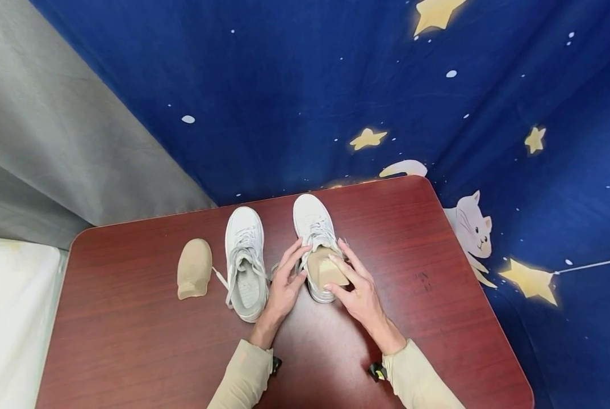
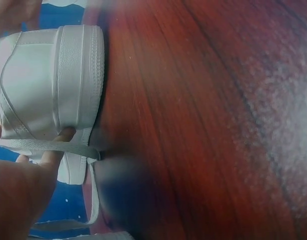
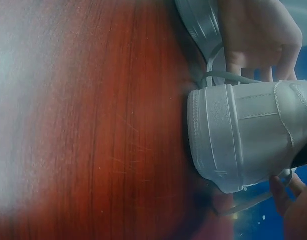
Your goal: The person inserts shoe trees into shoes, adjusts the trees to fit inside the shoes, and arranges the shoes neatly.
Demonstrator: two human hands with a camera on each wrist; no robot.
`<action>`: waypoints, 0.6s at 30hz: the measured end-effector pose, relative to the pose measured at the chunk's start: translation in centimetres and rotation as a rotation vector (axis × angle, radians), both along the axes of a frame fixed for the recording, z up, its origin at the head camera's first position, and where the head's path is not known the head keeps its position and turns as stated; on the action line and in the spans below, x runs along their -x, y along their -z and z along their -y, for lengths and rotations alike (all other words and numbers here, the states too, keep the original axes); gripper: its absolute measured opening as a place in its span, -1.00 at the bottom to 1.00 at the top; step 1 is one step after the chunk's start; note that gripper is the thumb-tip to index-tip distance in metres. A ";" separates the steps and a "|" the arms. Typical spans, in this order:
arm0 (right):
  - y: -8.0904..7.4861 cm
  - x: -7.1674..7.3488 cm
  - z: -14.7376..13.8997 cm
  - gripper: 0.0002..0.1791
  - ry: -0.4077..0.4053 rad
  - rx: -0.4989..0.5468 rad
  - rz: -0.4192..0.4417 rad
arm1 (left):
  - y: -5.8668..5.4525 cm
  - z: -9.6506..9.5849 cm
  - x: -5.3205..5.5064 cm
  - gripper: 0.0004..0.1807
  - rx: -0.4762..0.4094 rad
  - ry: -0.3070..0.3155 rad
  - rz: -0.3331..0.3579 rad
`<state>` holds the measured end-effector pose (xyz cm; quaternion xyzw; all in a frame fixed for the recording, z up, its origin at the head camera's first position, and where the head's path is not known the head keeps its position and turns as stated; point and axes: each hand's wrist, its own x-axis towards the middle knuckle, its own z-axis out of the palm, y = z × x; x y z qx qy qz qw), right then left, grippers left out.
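A white lace-up sneaker (image 1: pixel 312 218) stands toe away on the table, with a beige shoe insert (image 1: pixel 317 264) in its opening. My right hand (image 1: pixel 358 292) holds the insert's raised heel end between thumb and fingers, while other fingers lie along the shoe's right side. On its left side, my left hand (image 1: pixel 287 284) touches the shoe with extended fingers. In the left wrist view a loose lace (image 2: pixel 53 146) crosses that hand's fingers. The shoe's heel (image 3: pixel 253 112) faces me in the right wrist view.
The second white sneaker (image 1: pixel 245 236) stands to the left with its laces loose. Farther left lies another beige insert (image 1: pixel 195 268). All rest on a reddish-brown table (image 1: pixel 131 341). A blue star-patterned curtain (image 1: pixel 284 102) hangs behind the table's far edge.
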<state>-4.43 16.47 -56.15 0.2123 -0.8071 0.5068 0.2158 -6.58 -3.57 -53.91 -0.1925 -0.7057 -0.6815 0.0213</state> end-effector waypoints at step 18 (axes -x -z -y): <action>-4.1 -0.1 1.2 -0.32 0.023 0.046 0.044 | 0.0 0.0 -0.1 -0.42 -0.028 0.013 0.037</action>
